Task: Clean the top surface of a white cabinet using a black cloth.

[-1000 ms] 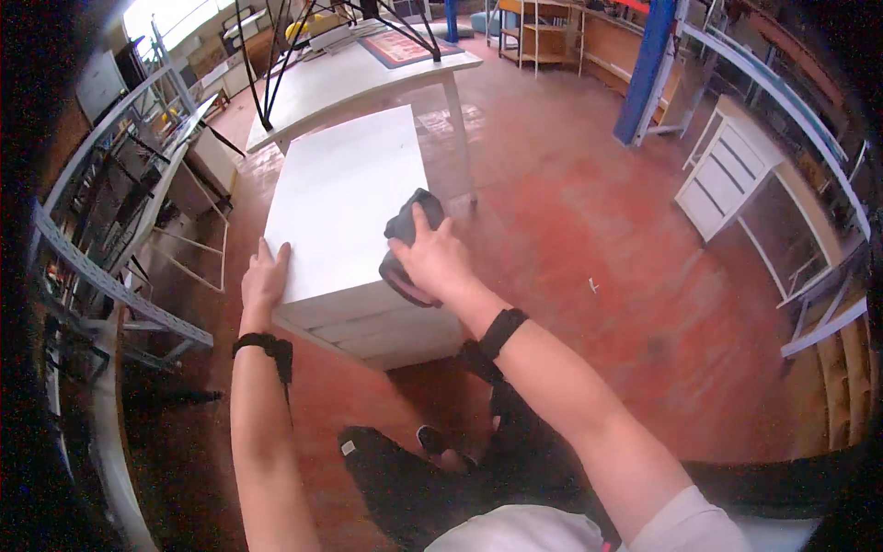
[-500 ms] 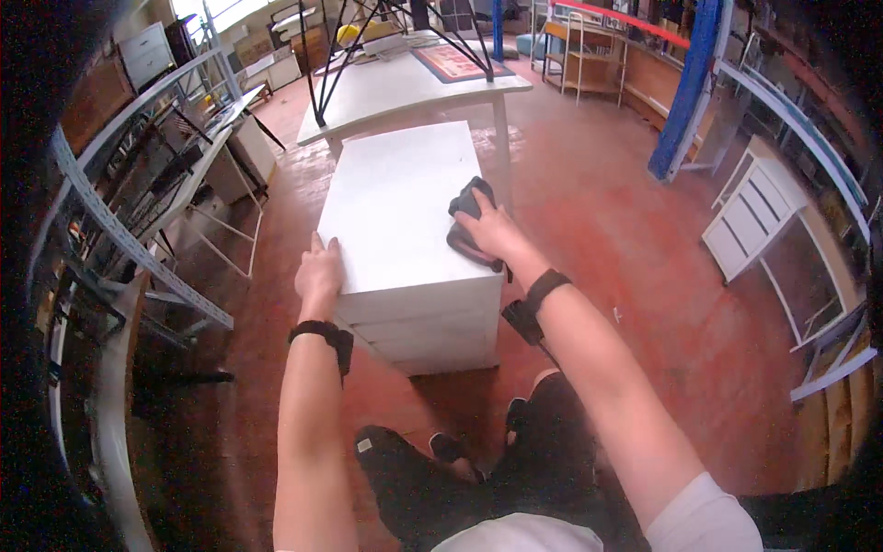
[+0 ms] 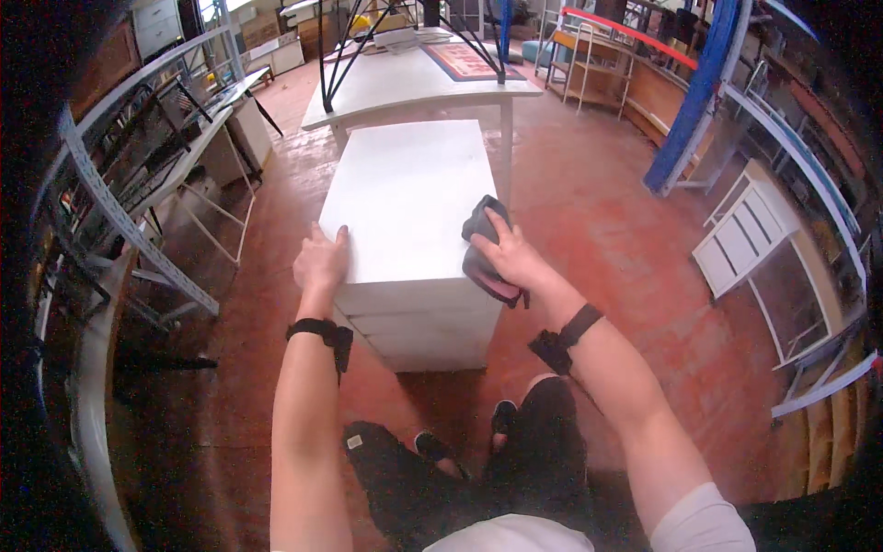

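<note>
A white cabinet (image 3: 409, 198) stands in front of me, its pale top smooth and its near side marked by horizontal lines. My right hand (image 3: 515, 260) grips what looks like a black hand sander (image 3: 487, 221) with a pinkish part low on its near end. The sander sits at the right edge of the top, its near end hanging past the front corner. At the left edge, my left hand (image 3: 322, 262) rests against the cabinet, thumb and fingers apart and no tool in it. Its outer fingers are partly hidden. Both wrists wear black straps.
Beyond the cabinet is a white table (image 3: 395, 85) carrying a black metal frame (image 3: 333, 69) and a patterned red rug (image 3: 464, 63). Racks and a long bench (image 3: 198, 152) line the left. A blue post (image 3: 690, 101) and a white drawer desk (image 3: 747, 235) stand right.
My right hand has drawn the sander nearer to me and toward the right edge, so its near end now overhangs. My left hand stays at the left edge. The view has shifted slightly.
</note>
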Tool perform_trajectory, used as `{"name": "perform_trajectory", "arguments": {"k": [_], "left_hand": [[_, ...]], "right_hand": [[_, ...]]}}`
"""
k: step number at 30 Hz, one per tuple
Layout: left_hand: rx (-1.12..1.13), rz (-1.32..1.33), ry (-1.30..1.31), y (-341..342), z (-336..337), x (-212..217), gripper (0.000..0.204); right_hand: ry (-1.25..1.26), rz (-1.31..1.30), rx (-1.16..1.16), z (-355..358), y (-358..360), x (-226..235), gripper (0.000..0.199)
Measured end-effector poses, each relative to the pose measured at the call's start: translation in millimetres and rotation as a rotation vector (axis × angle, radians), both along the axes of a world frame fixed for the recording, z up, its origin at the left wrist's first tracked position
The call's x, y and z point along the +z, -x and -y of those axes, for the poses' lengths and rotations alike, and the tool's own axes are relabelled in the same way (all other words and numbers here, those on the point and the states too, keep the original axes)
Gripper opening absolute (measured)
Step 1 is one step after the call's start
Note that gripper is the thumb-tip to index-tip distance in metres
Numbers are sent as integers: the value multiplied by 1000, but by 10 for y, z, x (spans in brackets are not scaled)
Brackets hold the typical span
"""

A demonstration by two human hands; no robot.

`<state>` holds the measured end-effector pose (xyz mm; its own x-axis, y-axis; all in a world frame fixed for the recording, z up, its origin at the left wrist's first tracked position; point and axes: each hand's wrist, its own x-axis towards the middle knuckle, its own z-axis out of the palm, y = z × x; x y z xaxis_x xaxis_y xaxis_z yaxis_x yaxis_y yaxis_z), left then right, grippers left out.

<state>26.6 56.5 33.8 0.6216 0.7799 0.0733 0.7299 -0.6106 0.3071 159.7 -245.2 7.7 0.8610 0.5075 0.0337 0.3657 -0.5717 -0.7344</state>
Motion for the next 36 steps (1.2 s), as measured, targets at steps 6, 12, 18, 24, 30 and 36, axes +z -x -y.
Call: {"name": "perform_trajectory", "arguments": {"k": [6,12,18,24,30,36], "left_hand": [[20,17,10,76,-8,2,79],[20,38,16,0,29,-37,79],[80,54,54,48,-86,34,73],[42,117,-28,-36,211,-151,68],[66,122,-21,164,293,-151,69],[63,118,-17,212,469,-167,66]], "right_hand": [[173,261,144,-175,-271,12,54],[452,519,140,-241,-374,-223,61],[224,264,42,-181,204,-17,76],[183,388,19,15,-279,-572,77],[36,14,-57,79,-22,-31,80],[29,89,-18,303,-44,-4,80]]}}
